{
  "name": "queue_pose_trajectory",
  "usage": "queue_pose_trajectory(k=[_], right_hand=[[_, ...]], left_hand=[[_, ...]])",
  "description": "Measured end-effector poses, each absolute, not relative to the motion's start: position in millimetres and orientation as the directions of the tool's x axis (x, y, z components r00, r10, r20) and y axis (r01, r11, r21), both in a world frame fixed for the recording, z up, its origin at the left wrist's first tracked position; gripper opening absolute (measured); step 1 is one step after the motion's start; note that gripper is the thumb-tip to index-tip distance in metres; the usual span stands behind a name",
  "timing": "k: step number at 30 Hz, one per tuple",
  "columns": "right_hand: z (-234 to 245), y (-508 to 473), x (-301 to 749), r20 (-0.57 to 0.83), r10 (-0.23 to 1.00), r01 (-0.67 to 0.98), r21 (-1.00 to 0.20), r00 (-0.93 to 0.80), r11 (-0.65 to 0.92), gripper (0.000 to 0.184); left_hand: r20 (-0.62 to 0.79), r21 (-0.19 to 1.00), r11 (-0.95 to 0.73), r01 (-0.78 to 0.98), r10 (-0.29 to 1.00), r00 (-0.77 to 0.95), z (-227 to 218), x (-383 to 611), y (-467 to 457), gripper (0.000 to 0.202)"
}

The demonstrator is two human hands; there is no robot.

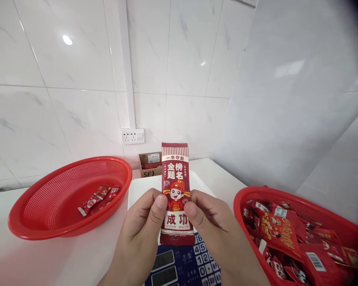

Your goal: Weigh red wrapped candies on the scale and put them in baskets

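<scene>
The fingers [160, 204] of the left hand [139, 238] and right hand [217, 230] pinched the upright packet [175, 174] by its side edges. The left basket [62, 190] and right basket [239, 203] stood well apart.

My only camera sat on my head, facing forward and down across the flat white tabletop [47, 258] to the glossy white tiled wall [197, 59]. It was close: my left hand [140, 234] and right hand [217, 234], pinching the tall red printed packet [176, 186], filled the bottom middle.
</scene>
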State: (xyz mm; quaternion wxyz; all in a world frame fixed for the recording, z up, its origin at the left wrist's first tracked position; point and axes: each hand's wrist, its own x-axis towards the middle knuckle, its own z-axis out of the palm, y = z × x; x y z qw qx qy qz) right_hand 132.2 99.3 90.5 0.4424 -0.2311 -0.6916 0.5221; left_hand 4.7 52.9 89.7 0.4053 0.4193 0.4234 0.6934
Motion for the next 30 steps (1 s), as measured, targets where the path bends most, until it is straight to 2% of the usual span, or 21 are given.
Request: queue_pose_trajectory(k=[7, 12, 18, 23, 30], right_hand=[[93.2, 96.2, 130.3, 0.345, 0.833, -0.128, -0.938, -0.432, 0.322, 0.041], [93.0, 94.6, 129.5, 0.341, 0.860, -0.145, -0.940, -0.380, 0.309, 0.041], [95.3, 93.3, 128.8, 0.328, 0.863, -0.152, -0.944, -0.384, 0.291, 0.043], [96.2, 93.6, 129.7, 0.272, 0.872, -0.148, -0.962, -0.406, 0.231, 0.046], [95.1, 94.8, 128.6, 0.280, 0.866, -0.178, -0.958, -0.413, 0.225, 0.041]], left_hand=[[0.221, 0.929, -0.301, -0.215, 0.917, -0.331, 92.6, 6.1, 53.1, 0.047], [0.210, 0.939, -0.272, -0.208, 0.937, -0.278, 92.1, 4.7, 51.6, 0.047], [0.212, 0.954, -0.252, -0.163, 0.951, -0.227, 91.9, 1.9, 50.5, 0.046], [0.211, 0.959, -0.250, -0.134, 0.944, -0.253, 92.2, 2.2, 50.6, 0.046], [0.238, 0.946, -0.286, -0.152, 0.933, -0.271, 91.2, 2.6, 53.5, 0.044]])
